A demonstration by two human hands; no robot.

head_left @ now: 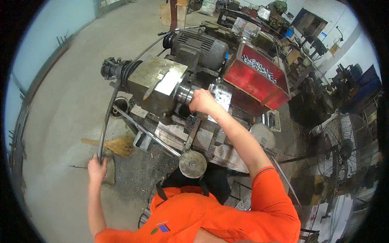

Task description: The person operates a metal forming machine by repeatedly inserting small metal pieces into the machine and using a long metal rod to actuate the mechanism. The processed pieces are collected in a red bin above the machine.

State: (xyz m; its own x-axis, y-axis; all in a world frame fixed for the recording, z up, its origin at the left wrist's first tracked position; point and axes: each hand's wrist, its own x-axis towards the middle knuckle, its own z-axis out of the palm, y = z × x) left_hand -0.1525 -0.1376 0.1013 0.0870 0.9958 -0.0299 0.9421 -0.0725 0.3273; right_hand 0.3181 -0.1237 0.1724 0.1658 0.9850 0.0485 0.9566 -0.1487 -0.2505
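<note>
My left hand is closed round the lower end of a long metal lever, which runs up to the left end of a small lathe's spindle. At the other end of the grey headstock, my right hand is closed right at the shiny round chuck. Whatever its fingers hold is hidden behind the hand. A metal plate with dark chips lies just beyond my right wrist. Below the chuck, a flat round disc sits at the front of the machine, close to my body.
An electric motor stands behind the headstock. To its right, a red bin holds many small metal parts. A caged fan stands at the right. A straw broom lies on the floor at left, near a slanting metal bar.
</note>
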